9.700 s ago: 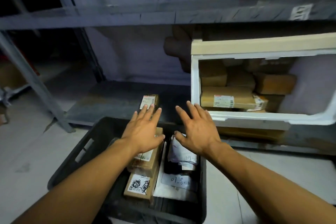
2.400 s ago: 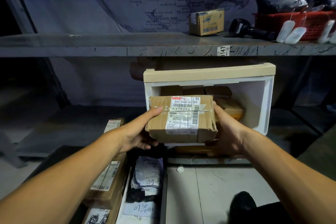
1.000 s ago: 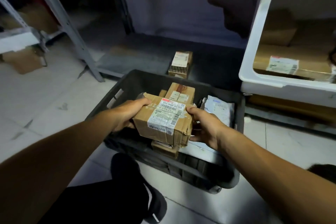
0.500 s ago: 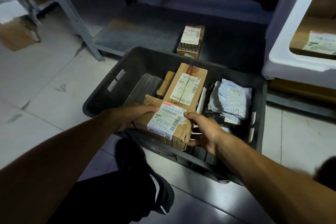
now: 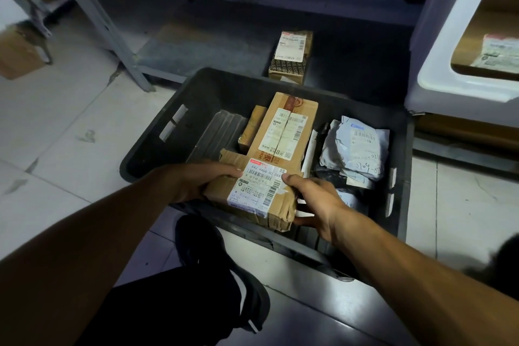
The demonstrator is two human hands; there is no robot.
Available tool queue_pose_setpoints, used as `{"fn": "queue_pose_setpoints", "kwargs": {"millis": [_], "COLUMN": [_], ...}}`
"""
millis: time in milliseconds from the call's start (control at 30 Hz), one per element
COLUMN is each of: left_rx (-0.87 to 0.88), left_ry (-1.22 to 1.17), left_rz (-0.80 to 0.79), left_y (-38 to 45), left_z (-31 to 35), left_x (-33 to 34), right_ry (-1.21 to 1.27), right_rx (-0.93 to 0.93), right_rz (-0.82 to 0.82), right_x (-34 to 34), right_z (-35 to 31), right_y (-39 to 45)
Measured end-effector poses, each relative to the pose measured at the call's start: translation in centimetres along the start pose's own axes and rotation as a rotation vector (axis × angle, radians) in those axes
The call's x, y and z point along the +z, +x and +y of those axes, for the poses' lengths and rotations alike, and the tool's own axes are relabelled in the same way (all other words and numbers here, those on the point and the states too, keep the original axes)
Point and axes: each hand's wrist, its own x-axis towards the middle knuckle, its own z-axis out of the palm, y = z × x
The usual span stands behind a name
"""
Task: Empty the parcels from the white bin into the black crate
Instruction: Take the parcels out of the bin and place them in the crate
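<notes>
Two hands hold one taped box [image 5: 254, 195] at the near edge of the black crate [image 5: 157, 146], low over the parcels inside. The left hand [image 5: 196, 181] wraps the box's left side, fingers curled over the top beside its label. The right hand [image 5: 314, 199] grips the right end, thumb on the label's corner, fingers underneath. Beyond the box lies a long carton [image 5: 283, 132]; further right, grey mailer bags [image 5: 355, 149]. The white bin [image 5: 438, 84] stands at far right with a labelled parcel [image 5: 498, 52] inside.

Dim, bluish light; wide-angle bending and blur at edges
</notes>
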Motion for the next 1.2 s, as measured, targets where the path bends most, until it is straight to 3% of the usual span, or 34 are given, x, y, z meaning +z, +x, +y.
{"fn": "queue_pose_setpoints", "kwargs": {"millis": [233, 333, 400, 500, 567, 667, 800, 1000, 1200], "left_rx": [0.052, 0.109, 0.184, 0.359, 0.456, 0.506, 0.557, 0.699, 0.845], "left_ry": [-0.026, 0.030, 0.198, 0.635, 0.866, 1.046, 1.077, 1.092, 0.941], "left_rz": [0.069, 0.173, 0.344, 0.621, 0.690, 0.701, 0.714, 0.727, 0.663], "left_y": [-0.4, -0.8, -1.2, -2.2, -3.2, -4.5, -6.1, -8.3, -10.3], "left_z": [1.1, 1.7, 2.3, 3.4, 4.4, 6.4, 9.4, 13.9, 18.0], "left_x": [0.1, -0.2, 0.0, 0.8, 1.9, 3.7, 6.5, 11.5, 18.2], "right_ry": [-0.058, -0.148, -0.258, -0.576, -0.818, -1.022, -1.169, -1.148, -1.095], "right_rx": [-0.018, -0.130, -0.235, -0.460, -0.569, -0.622, -0.687, -0.699, -0.691], "right_rz": [-0.015, 0.054, 0.100, 0.167, 0.229, 0.269, 0.354, 0.490, 0.623], "right_x": [-0.5, -0.6, -0.9, -1.7, -2.5, -4.1, -6.7, -11.6, -18.1], "right_z": [-1.1, -1.8, -2.6, -3.7, -4.4, -5.4, -7.3, -9.4, -9.4], "right_y": [-0.5, -0.7, -1.4, -2.8, -3.5, -4.8, -7.0, -11.3, -15.0]}}
